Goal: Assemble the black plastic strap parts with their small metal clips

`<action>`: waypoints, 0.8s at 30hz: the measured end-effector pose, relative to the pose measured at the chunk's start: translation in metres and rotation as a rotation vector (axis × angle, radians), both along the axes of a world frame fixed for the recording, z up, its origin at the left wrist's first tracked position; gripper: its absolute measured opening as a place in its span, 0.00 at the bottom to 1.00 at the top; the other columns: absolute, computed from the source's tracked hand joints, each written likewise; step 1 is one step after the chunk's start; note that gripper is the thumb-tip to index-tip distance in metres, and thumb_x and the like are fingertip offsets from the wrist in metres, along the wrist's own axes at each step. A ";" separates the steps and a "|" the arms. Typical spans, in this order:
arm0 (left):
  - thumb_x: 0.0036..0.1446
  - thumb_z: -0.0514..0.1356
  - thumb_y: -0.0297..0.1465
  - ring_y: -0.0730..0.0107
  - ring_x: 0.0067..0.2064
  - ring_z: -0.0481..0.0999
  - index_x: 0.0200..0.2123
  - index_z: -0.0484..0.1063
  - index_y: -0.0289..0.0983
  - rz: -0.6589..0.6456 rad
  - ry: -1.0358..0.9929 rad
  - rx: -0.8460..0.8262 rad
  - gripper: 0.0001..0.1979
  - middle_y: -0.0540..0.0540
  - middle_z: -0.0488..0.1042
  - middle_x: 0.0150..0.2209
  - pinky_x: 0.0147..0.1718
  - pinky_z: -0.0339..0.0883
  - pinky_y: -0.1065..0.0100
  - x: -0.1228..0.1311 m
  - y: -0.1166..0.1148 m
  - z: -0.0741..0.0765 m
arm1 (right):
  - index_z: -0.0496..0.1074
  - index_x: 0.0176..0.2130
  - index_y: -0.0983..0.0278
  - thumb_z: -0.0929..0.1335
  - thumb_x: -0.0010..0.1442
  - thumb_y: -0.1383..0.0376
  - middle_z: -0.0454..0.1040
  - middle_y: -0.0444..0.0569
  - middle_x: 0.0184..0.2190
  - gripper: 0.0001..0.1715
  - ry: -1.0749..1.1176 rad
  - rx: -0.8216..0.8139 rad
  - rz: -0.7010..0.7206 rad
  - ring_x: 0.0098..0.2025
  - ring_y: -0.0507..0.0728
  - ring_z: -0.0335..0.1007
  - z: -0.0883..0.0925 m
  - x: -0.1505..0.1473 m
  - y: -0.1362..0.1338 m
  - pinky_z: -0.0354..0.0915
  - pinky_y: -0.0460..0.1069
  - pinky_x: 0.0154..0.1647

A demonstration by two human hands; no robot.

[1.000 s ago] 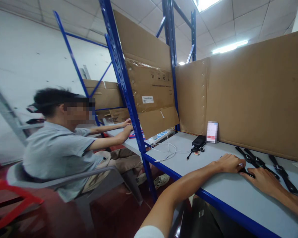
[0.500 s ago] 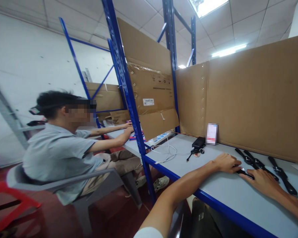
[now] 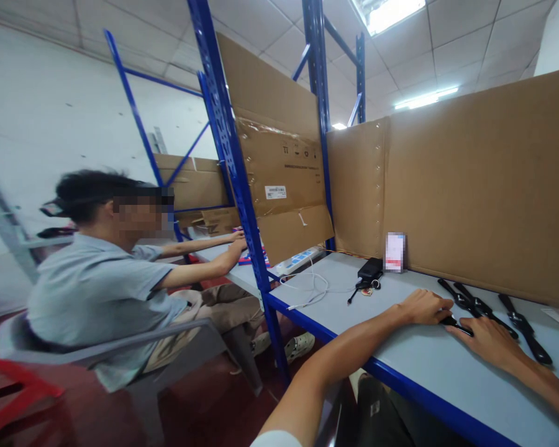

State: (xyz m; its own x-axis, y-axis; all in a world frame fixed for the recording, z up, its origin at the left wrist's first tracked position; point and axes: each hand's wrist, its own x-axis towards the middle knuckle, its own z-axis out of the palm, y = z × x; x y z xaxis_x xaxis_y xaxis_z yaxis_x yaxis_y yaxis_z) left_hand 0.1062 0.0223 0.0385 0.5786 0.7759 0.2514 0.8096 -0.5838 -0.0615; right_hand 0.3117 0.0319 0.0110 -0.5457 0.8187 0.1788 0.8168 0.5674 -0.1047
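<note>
Both my hands are on a slim black tool with a shiny part, low over the grey tabletop. My left hand has its fingers curled round the tool's left end. My right hand grips its other end, and the fingers hide much of it. Just behind my hands lie similar long black tools with glossy middles: one black tool at the right, and a pair side by side. Their exact kind is too unclear to name.
A phone leans against the cardboard wall. Beside it lie a black power bank, a white cable and a power strip. A co-worker sits at the left beyond the blue rack post.
The whole view has shifted slightly as my head turned. My hands keep their hold on the black tool in nearly the same pose.
</note>
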 end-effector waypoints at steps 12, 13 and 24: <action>0.67 0.54 0.39 0.61 0.37 0.80 0.37 0.75 0.38 -0.027 0.012 -0.004 0.14 0.43 0.81 0.36 0.30 0.58 0.66 -0.001 -0.004 0.001 | 0.79 0.33 0.60 0.60 0.68 0.46 0.81 0.55 0.30 0.28 0.019 0.018 0.019 0.38 0.68 0.79 0.000 0.000 -0.002 0.58 0.51 0.31; 0.67 0.54 0.39 0.61 0.37 0.80 0.36 0.75 0.38 -0.032 -0.007 -0.023 0.14 0.43 0.81 0.35 0.30 0.57 0.67 -0.002 -0.004 0.002 | 0.79 0.34 0.60 0.60 0.68 0.46 0.81 0.55 0.30 0.28 0.014 0.024 0.021 0.38 0.68 0.80 0.000 -0.001 -0.002 0.58 0.51 0.31; 0.63 0.56 0.32 0.68 0.29 0.72 0.45 0.77 0.39 -0.038 -0.245 -0.134 0.12 0.50 0.77 0.27 0.30 0.56 0.71 -0.005 0.001 -0.008 | 0.82 0.41 0.65 0.63 0.67 0.44 0.82 0.59 0.38 0.31 -0.038 0.020 0.015 0.42 0.66 0.79 0.022 -0.008 -0.027 0.63 0.50 0.39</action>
State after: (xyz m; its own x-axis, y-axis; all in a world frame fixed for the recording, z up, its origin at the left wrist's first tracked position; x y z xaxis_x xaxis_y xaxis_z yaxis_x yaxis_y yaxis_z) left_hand 0.1016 0.0236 0.0304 0.5428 0.7906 0.2835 0.7681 -0.6038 0.2132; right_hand 0.3041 0.0054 0.0326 -0.5645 0.8069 0.1739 0.8115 0.5811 -0.0621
